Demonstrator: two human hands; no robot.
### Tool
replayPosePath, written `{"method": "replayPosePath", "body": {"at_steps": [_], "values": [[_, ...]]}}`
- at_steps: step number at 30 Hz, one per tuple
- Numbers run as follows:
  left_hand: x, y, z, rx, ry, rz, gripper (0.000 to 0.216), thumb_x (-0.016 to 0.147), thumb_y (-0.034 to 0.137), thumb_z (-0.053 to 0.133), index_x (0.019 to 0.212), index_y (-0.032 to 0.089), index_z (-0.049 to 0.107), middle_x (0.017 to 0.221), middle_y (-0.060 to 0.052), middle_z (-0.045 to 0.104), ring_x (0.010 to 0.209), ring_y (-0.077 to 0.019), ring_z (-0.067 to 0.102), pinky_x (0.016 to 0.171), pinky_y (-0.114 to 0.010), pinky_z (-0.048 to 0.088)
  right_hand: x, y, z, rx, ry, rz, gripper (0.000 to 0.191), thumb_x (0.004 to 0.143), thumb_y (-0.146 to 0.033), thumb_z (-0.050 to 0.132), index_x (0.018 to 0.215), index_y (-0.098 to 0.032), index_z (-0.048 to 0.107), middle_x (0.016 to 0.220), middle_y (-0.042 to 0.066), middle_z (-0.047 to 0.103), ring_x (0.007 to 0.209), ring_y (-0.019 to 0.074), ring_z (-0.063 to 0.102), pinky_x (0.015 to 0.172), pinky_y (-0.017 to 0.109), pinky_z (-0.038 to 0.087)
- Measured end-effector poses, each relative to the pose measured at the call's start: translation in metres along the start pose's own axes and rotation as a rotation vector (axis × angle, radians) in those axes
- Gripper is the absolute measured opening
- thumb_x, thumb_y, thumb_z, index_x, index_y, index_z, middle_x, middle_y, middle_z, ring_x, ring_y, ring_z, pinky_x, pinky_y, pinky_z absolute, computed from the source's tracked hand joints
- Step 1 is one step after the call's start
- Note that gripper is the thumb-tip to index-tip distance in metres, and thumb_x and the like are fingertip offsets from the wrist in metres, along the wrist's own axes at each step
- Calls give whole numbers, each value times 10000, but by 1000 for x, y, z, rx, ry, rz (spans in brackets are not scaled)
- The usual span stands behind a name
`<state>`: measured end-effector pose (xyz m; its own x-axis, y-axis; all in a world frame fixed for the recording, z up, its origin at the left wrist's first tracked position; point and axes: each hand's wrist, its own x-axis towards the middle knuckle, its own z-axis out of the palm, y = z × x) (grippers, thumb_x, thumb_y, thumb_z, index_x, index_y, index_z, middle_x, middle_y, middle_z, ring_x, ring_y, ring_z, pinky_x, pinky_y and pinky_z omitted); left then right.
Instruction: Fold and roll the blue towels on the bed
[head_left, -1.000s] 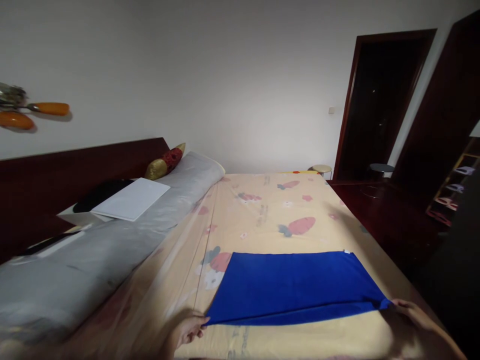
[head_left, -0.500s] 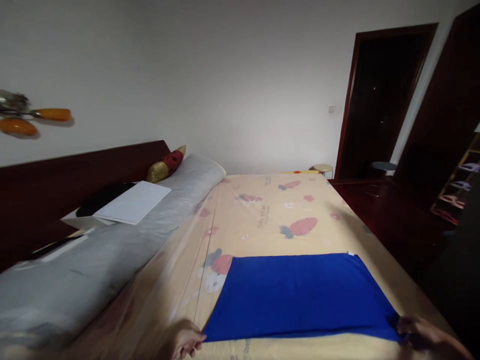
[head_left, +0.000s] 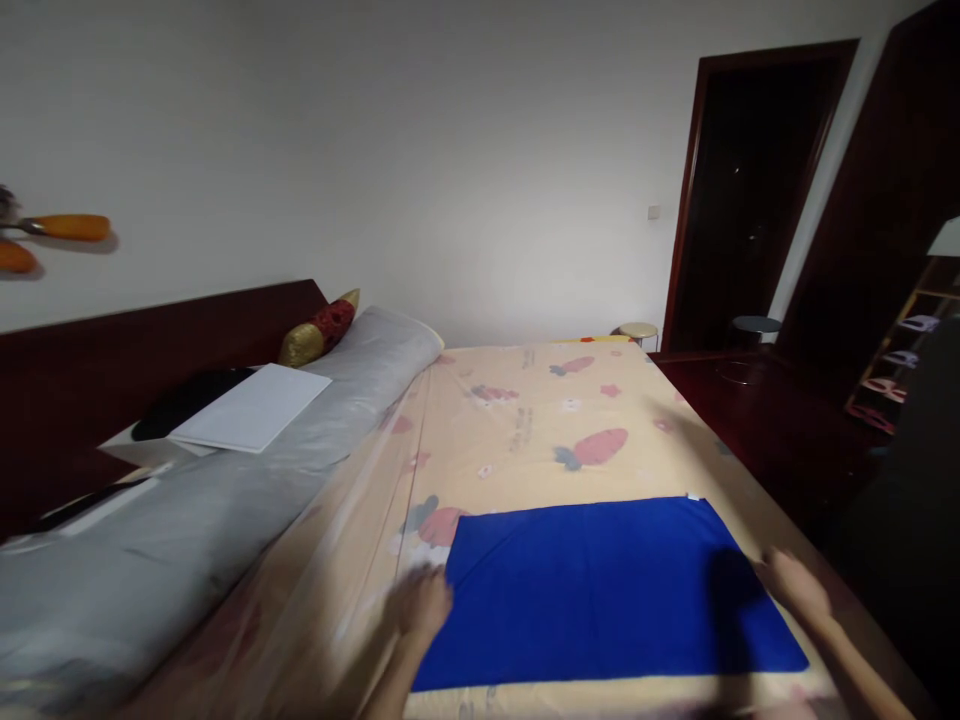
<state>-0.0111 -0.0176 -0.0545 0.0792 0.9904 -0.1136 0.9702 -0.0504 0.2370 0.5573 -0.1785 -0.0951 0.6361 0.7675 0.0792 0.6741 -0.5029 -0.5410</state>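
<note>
A blue cloth (head_left: 600, 590) lies spread out nearly flat on the bed, with a small white tag (head_left: 694, 496) at its far right edge. My left hand (head_left: 427, 603) is at the cloth's left edge, about midway up that side. My right hand (head_left: 796, 585) is beside the right edge, and its dark shadow falls across the cloth. Motion blurs both hands, so whether the fingers grip the edges cannot be made out. A faint slanting crease shows in the cloth near my left hand.
The bed sheet (head_left: 517, 430) has a carrot print and loose folds on the left. A long grey pillow (head_left: 300, 480) lies along the headboard (head_left: 150, 340), with a white flat board (head_left: 255, 408) on it. Stools (head_left: 637, 330) and a shoe rack (head_left: 889, 370) stand beyond.
Both hands have left the cloth's near corners and moved away from me along its sides. The near edge now lies down on the bed. The view has turned slightly right.
</note>
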Motion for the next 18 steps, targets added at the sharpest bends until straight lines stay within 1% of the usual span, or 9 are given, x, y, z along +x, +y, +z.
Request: {"method": "replayPosePath", "body": {"at_steps": [2,3,6,8,10,11,13,16,18], "values": [[-4,40,27,18,26,78,414,930,234,382,1325,152,479,1398,-128,505,1311,-252,433,1078,-442,372,-13,-42,36,-9,-36,-128,433,760,-353,415,964,-96,697,1074,262,664,1037,366,630,878,499,467],[-8,63,45,17,31,128,462,930,202,334,1383,170,417,1481,-105,423,1373,-225,354,1114,-401,331,-26,-66,59,-3,-53,-203,457,786,-335,393,1066,-104,672,1187,237,632,1129,346,589,943,489,441],[-26,122,112,-5,52,290,552,914,185,249,1466,195,252,1572,-27,235,1444,-169,190,1169,-359,256,-83,-134,136,27,-123,-403,464,831,-312,393,1250,-257,583,1376,50,541,1284,237,477,1040,407,397],[-36,144,151,-21,39,363,565,908,211,212,1471,255,183,1566,28,202,1447,-169,169,1191,-407,222,-117,-162,182,47,-185,-525,501,868,-310,357,1354,-296,477,1462,10,423,1345,228,394,1069,427,375],[-41,144,174,-22,13,420,554,912,284,238,1457,335,150,1553,76,193,1440,-176,187,1195,-430,216,-135,-166,209,53,-234,-581,500,890,-349,348,1384,-330,428,1478,-6,382,1362,232,358,1087,446,355],[-41,134,177,-11,17,413,552,911,323,256,1450,357,144,1549,83,193,1437,-185,199,1191,-442,223,-136,-157,215,46,-227,-583,499,896,-390,350,1388,-337,419,1480,-2,375,1365,240,351,1094,460,343],[-38,100,170,48,66,316,554,906,388,275,1447,350,160,1548,58,198,1435,-211,210,1177,-473,235,-125,-119,210,2,-139,-525,512,889,-475,349,1375,-341,439,1478,15,387,1371,265,337,1097,504,323],[-30,22,139,194,179,5,564,902,417,245,1447,274,223,1548,-18,226,1433,-233,210,1159,-506,224,-91,-23,178,-94,80,-304,567,871,-502,265,1358,-300,474,1475,61,410,1402,319,260,1082,617,270],[-27,-27,122,229,185,-181,577,898,411,237,1454,256,208,1543,-43,251,1429,-218,217,1135,-491,265,-70,39,154,-132,167,-80,685,852,-559,227,1418,-209,389,1489,145,373,1407,331,249,1078,637,257]]}}
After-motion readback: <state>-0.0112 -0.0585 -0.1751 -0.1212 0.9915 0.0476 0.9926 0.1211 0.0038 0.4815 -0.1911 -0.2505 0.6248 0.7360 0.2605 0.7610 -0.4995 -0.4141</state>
